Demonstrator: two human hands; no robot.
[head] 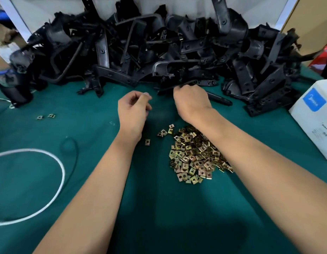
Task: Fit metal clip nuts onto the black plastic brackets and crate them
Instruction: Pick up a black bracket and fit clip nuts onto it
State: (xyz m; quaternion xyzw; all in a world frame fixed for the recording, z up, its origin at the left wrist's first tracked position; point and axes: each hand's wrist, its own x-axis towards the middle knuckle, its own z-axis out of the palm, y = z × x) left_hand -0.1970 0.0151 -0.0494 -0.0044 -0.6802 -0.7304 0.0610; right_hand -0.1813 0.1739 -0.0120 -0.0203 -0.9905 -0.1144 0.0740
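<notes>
One bracket (216,97) (long axis left-right), right hand (191,102) gripping

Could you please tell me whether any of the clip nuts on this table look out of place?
Yes: two brass-coloured metal clip nuts lie alone on the green table cloth, far left of the main nut pile. A few more strays sit just off its edge.

The right hand (191,102) grips a black bracket (216,97) at the edge of the big bracket pile (159,48). The left hand (133,109) is curled above the green counter (85,180), near the clip nuts (194,154).
</notes>
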